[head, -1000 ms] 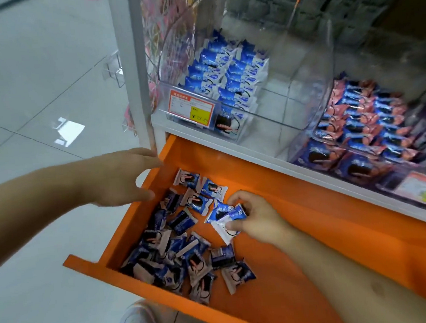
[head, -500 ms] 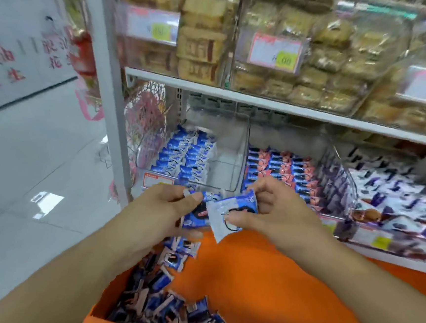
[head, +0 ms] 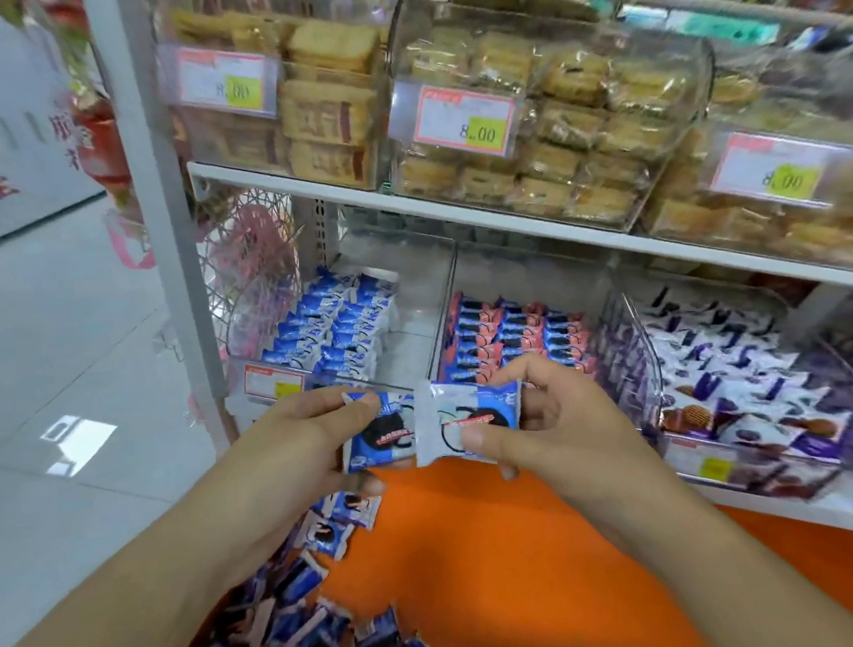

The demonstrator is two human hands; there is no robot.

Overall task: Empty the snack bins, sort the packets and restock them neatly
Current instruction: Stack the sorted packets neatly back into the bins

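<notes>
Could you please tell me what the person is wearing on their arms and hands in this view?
Nothing is worn: the left hand and right hand are bare, with no gloves, rings, watch or bracelets visible. Both forearms are bare to the frame edge, with no sleeves showing. Fingernails look short and unpainted.

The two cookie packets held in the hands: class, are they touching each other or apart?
Touching. The head view shows the right hand's packet overlapping the edge of the left hand's packet, with no gap visible between them.

Two hands, two held packets.
</notes>
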